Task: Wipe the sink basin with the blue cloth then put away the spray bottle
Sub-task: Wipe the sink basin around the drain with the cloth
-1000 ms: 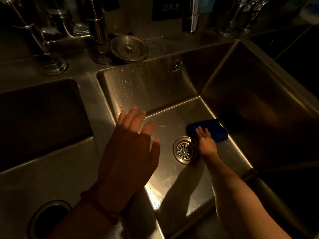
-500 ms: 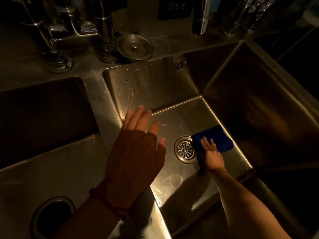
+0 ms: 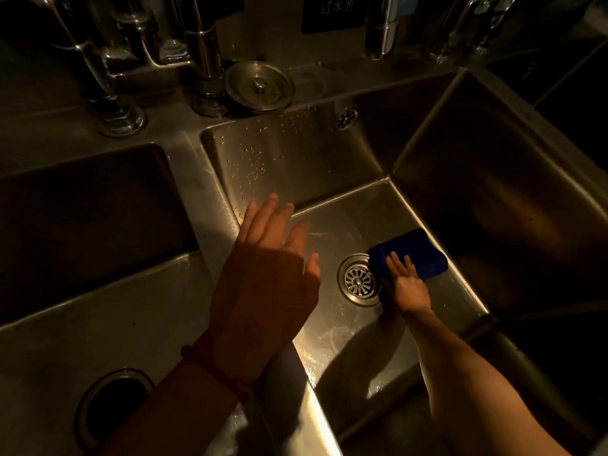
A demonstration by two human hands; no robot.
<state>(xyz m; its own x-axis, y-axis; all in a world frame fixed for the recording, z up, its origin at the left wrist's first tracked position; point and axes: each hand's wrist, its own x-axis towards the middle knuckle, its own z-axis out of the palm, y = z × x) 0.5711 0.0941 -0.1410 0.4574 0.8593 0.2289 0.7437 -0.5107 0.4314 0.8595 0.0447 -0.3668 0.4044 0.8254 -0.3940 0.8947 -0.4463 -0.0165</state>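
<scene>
A folded blue cloth (image 3: 418, 255) lies on the floor of the steel sink basin (image 3: 332, 327), just right of the round drain (image 3: 359, 280). My right hand (image 3: 406, 284) reaches down into the basin and presses flat, straight fingers on the near edge of the cloth. My left hand (image 3: 266, 284) hovers above the basin's left rim, fingers straight and spread, holding nothing. No spray bottle is in view.
A second basin (image 3: 82, 291) with a dark drain hole (image 3: 112, 409) lies to the left. Taps (image 3: 200, 57) and a loose metal drain cover (image 3: 260, 85) stand on the back ledge. Water droplets speckle the basin's back wall. A dark wall sign (image 3: 334, 9) hangs above.
My right hand has slid the cloth along the basin floor, near the drain's right side. The left hand has held its pose above the rim while the view shifted slightly.
</scene>
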